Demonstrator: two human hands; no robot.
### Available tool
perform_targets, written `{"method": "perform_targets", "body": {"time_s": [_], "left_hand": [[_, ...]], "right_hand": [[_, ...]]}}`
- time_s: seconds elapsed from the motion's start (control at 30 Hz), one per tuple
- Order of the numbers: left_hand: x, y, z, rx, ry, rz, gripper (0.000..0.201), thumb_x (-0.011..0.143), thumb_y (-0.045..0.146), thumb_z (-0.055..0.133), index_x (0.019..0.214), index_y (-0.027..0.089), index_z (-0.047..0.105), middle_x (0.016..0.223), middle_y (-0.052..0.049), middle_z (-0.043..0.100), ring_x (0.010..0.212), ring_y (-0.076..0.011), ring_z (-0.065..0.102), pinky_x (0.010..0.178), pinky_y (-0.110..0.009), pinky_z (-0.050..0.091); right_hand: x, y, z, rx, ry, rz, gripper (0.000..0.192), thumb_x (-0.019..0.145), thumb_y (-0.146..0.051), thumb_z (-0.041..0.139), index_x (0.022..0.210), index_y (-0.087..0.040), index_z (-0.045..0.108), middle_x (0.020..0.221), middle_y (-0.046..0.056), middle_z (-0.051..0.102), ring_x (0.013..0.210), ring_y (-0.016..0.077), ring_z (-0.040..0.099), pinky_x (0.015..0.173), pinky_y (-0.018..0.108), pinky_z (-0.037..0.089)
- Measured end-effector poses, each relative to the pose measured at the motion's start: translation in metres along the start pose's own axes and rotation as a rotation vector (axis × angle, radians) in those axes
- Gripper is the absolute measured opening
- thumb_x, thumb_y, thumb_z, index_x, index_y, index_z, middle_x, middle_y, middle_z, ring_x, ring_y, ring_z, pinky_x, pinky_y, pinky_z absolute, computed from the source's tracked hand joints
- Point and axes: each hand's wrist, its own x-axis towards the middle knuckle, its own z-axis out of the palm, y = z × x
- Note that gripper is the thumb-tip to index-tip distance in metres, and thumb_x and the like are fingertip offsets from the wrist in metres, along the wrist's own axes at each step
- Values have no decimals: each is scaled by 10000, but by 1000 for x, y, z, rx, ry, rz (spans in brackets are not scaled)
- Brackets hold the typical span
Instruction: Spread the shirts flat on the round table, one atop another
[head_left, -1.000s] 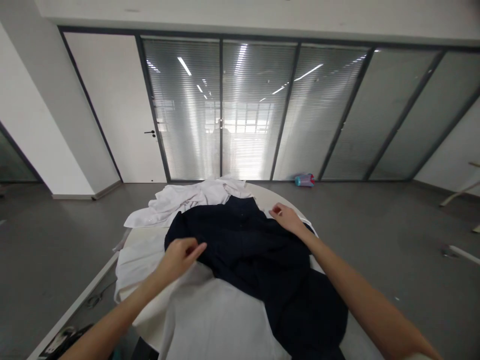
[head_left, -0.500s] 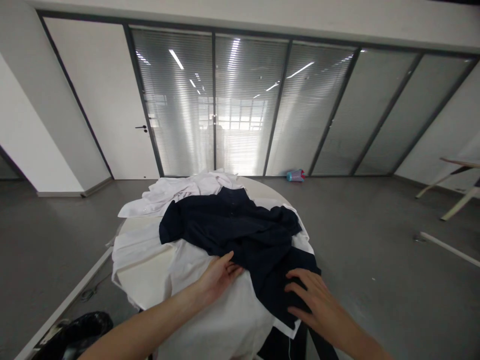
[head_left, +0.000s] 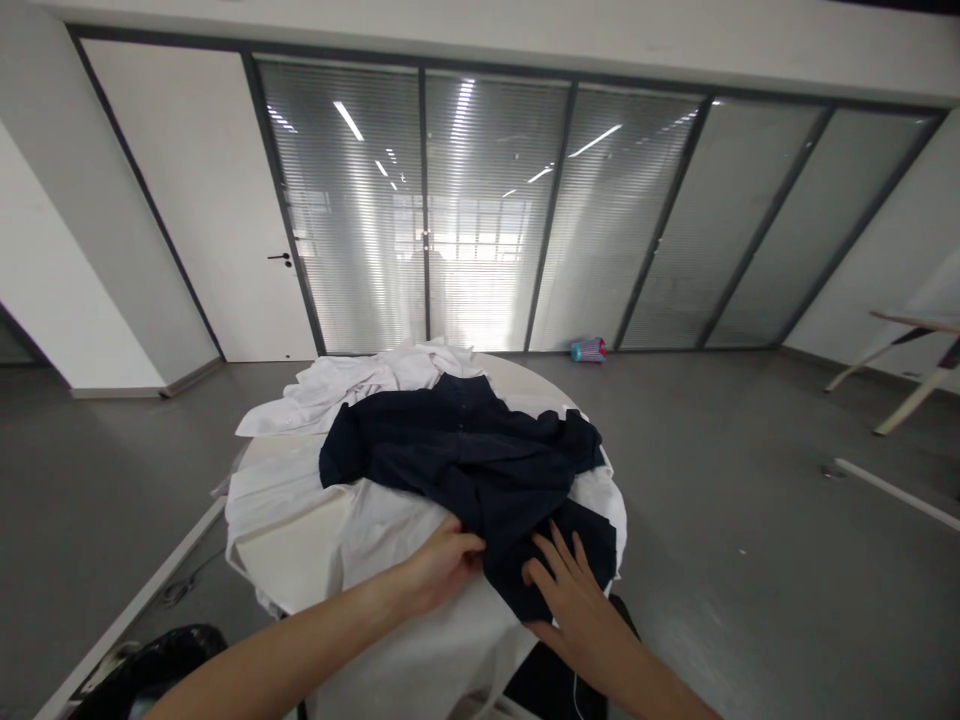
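Note:
A dark navy short-sleeved shirt [head_left: 450, 430] is spread, rumpled, over white clothes on a round table, its collar at the far side. My left hand [head_left: 446, 565] is closed at the shirt's near left edge, thumb and fingers pinching the dark cloth there; part of the fingers is hidden. Across the shirt's near right part lies my right hand [head_left: 570, 600], fingers spread on the fabric. Under the navy shirt, a white garment [head_left: 405, 625] hangs over the table's near edge.
More white clothes [head_left: 360, 385] lie in a heap on the far side of the round table [head_left: 296, 555]. A black-lined bin [head_left: 169, 660] stands at lower left. A blue-and-red container [head_left: 589, 350] rests on the floor by the glass partition. Another table [head_left: 919, 322] is at right.
My right hand has moved left across the shirt, drawing its near right part inward and baring more white cloth at right. My left hand's fingers have closed at the shirt's edge.

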Motion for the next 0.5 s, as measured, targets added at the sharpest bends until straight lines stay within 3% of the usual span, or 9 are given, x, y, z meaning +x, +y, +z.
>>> {"method": "perform_targets", "body": {"time_s": [0.1,0.17,0.23,0.3,0.4,0.43,0.5], "left_hand": [[4,-2,0,23,0,25,337,676,-11,693,952,168,619,926,-33,700,786,-153,666,730,-267,522],[7,5,1,39,21,22,219,729,27,708,877,156,610,829,-15,679,681,-125,641,671,-253,521],[7,15,2,40,79,26,146,777,55,706,791,149,595,710,12,637,569,-90,587,584,-215,495],[3,28,3,27,135,54,135,798,96,726,770,147,604,658,21,620,531,-78,561,541,-191,475],[-16,51,-3,38,176,113,144,790,202,781,857,144,668,797,-25,699,668,-107,644,620,-187,515],[-26,58,-9,54,196,128,185,790,251,788,907,147,688,884,-45,722,749,-125,672,666,-190,530],[-48,68,-25,97,254,136,325,802,373,775,1046,171,703,1059,-72,728,925,-172,695,749,-209,547]], "right_hand": [[3,3,-15,185,-49,-16,149,814,-167,618,953,-212,643,1464,94,486,1473,352,240,1180,623,129],[5,10,-35,400,-27,-7,114,879,-248,561,953,-220,642,1340,90,592,1371,303,437,1159,561,266],[7,19,-58,657,82,73,210,908,-386,538,970,-217,645,1157,87,681,1165,259,607,1053,466,444],[9,29,-80,918,296,261,306,877,-495,558,998,-230,652,1055,68,715,1023,235,668,917,384,543],[6,49,-108,1169,644,554,330,784,-485,635,1033,-271,671,1086,46,730,1008,233,688,839,326,577],[2,56,-115,1189,680,603,329,752,-465,657,1020,-276,686,1089,46,734,1004,239,692,828,320,582],[-11,70,-123,1147,592,617,316,701,-446,686,956,-263,724,1046,65,749,972,263,703,806,328,589]]}}
